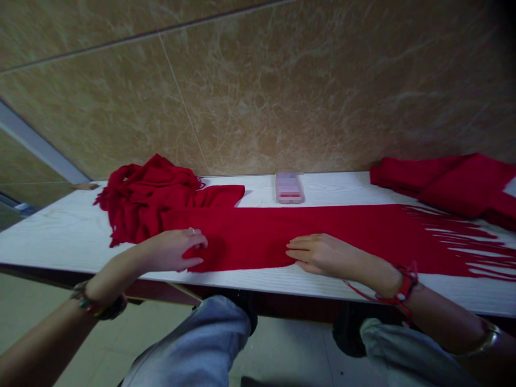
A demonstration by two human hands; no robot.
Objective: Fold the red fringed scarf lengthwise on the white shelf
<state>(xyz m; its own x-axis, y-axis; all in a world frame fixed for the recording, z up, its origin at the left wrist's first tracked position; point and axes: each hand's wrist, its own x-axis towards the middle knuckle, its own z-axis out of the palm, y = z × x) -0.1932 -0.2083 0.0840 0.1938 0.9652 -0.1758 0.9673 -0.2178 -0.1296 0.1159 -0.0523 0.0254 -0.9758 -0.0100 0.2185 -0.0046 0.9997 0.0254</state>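
Observation:
A long red fringed scarf [250, 236] lies spread along the white tabletop, its fringe fanned out at the right end. My left hand [177, 250] is over the left part of the scarf near its front edge, fingers slightly bent and thumb apart. Further right, my right hand [322, 253] rests on or just above the cloth, palm down with its fingers stretched out to the left. Neither hand shows anything gripped in it. Where the scarf meets the red heap at the left, I cannot tell whether they are one piece.
A crumpled heap of red cloth [141, 199] sits at the left. Folded red cloth [439, 180] lies at the back right. A blurred pinkish phone-shaped object [288, 188] stands near the tiled wall [282, 97]. The narrow table [64, 231] ends close before my knees.

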